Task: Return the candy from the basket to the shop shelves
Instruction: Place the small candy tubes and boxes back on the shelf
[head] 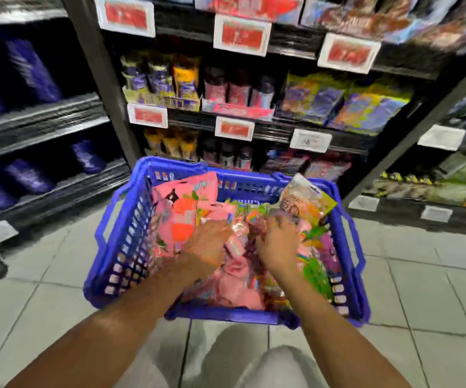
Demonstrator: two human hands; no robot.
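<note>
Head view, blurred. Both hands deep in the basket (119,247) on the floor below the shelves (254,119); left hand (206,245) and right hand (278,242) sit among candy (234,264), grip unreadable. Risk: bags snag together, one spills over the rim. Candy: glossy pink and green bags, heaped loose.

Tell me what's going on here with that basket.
A person is bent over a blue basket standing on the tiled floor in front of shop shelves stocked with sweets. Both hands are down among the candy packets that fill it: the left hand and the right hand are digging through the pile. The picture is too blurred to tell whether either has gripped a packet. Nothing has been lifted out yet.
</note>
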